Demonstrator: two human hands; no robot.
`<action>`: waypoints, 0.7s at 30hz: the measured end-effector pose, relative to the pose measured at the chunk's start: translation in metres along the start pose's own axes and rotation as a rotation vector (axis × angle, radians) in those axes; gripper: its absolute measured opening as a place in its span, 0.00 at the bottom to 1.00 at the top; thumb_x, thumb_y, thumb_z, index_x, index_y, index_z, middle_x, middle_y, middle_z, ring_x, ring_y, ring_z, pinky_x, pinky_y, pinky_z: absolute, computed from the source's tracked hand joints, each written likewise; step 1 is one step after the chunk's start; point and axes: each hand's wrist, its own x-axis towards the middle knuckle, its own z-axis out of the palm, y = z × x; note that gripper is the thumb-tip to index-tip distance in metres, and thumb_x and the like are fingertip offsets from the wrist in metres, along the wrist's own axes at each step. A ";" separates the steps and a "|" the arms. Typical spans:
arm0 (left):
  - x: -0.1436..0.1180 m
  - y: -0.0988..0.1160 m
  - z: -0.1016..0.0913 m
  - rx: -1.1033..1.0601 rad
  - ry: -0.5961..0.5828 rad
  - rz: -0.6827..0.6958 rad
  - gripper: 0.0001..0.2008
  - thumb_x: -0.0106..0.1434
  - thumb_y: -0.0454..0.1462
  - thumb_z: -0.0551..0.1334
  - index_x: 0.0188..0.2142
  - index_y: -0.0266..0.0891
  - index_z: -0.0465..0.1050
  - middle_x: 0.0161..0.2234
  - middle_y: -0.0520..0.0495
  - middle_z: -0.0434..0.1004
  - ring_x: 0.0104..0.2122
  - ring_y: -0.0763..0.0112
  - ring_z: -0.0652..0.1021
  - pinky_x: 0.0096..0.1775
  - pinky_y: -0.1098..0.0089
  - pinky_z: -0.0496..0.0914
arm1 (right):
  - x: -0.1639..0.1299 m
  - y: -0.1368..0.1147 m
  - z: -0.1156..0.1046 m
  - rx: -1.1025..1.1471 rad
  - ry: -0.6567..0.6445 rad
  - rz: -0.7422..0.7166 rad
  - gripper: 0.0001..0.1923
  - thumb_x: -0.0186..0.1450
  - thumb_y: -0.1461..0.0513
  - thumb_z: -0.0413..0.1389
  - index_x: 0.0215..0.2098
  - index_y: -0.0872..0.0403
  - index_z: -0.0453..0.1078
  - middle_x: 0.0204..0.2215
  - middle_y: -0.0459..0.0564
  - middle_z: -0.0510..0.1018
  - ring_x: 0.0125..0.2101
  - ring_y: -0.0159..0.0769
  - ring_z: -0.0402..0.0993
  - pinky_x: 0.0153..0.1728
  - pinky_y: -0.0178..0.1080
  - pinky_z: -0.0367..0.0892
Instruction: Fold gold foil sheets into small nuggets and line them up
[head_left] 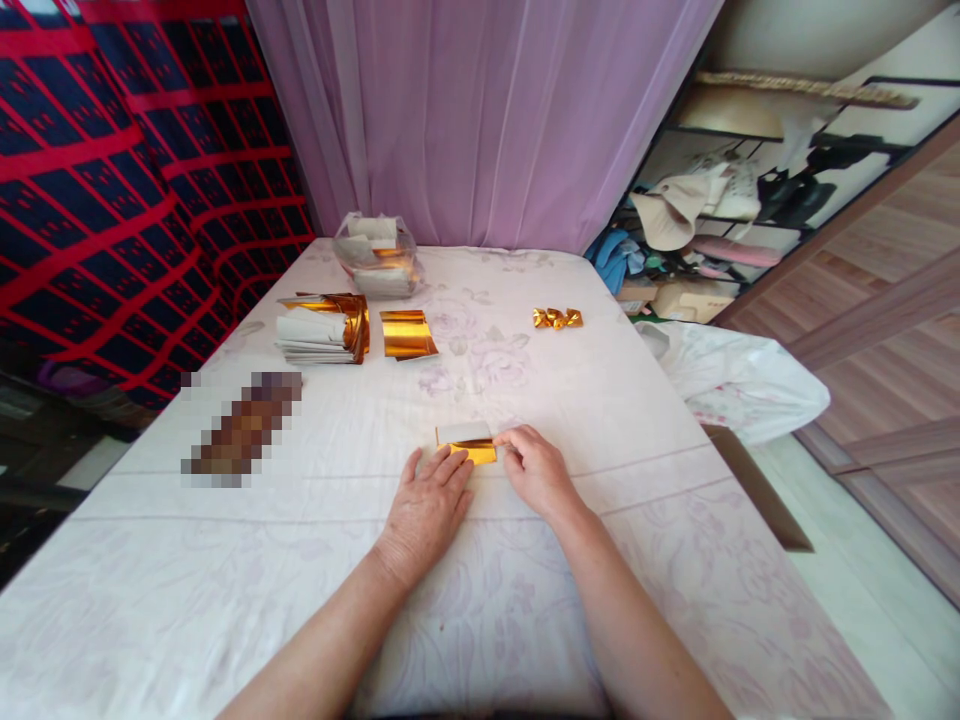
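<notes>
A small sheet of gold foil paper (484, 454) with a pale back lies partly folded over on the table in front of me. My left hand (429, 502) rests flat, its fingers stretched out across the lower left edge of the sheet. At the sheet's right end, my right hand (541, 472) is closed, with thumb and forefinger at the corner of the fold. Farther off to the left lies a loose gold foil sheet (407, 334), next to a stack of foil papers (311, 335) with pale backs.
Folded gold foil pieces (557, 318) lie at the far right of the flowered tablecloth (600, 590). A clear plastic bag of papers (379, 258) stands at the back left. A blurred-out brown item (244, 430) lies on the left. Beyond the right edge hangs a white bag (750, 380).
</notes>
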 end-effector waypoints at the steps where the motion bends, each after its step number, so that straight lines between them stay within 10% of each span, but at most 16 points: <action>1: 0.000 0.000 0.000 0.010 0.003 -0.001 0.17 0.69 0.38 0.53 0.56 0.42 0.69 0.57 0.45 0.72 0.59 0.58 0.69 0.60 0.48 0.59 | 0.000 -0.003 0.000 0.037 0.032 -0.015 0.11 0.62 0.69 0.50 0.37 0.51 0.71 0.35 0.48 0.76 0.34 0.34 0.73 0.37 0.34 0.66; 21: -0.009 -0.012 -0.013 0.000 -0.023 -0.010 0.17 0.70 0.39 0.53 0.55 0.44 0.70 0.56 0.47 0.73 0.59 0.58 0.69 0.63 0.47 0.51 | 0.003 -0.016 0.027 0.089 -0.071 -0.024 0.08 0.58 0.71 0.55 0.33 0.52 0.71 0.32 0.47 0.75 0.32 0.33 0.72 0.36 0.35 0.67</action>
